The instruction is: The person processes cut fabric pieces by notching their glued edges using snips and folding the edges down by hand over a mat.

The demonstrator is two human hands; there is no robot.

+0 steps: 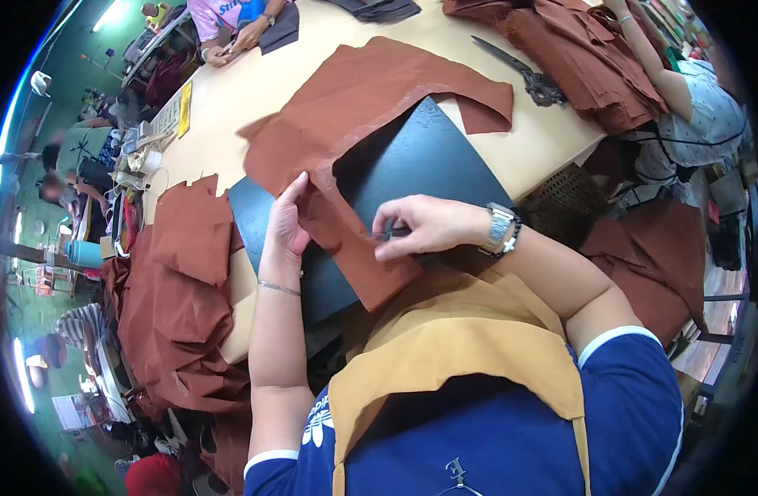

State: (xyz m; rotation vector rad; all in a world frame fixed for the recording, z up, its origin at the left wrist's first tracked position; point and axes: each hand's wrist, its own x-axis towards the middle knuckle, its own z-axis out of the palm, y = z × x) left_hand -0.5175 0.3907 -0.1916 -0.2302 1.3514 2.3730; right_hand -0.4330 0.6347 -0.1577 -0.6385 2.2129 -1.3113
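Observation:
A rust-brown cloth piece (pixel 354 95) lies partly on the table and partly over a black board (pixel 437 153). One strip of it hangs toward my body. My left hand (pixel 290 219) grips the edge of this strip, thumb on top and the other fingers hidden beneath the cloth. My right hand (pixel 424 227) is above the strip's right edge, its fingers curled inward. Something small and dark shows between these fingers, too unclear to name. Whether the right fingertips touch the cloth I cannot tell.
Large scissors (pixel 511 59) lie on the pale table (pixel 309 33) beside dark scraps (pixel 544 89). Brown cloth is heaped at left (pixel 176 298) and upper right (pixel 586 62). A co-worker's hands (pixel 238 41) are at the far edge; another person's arm (pixel 664 78) is at right.

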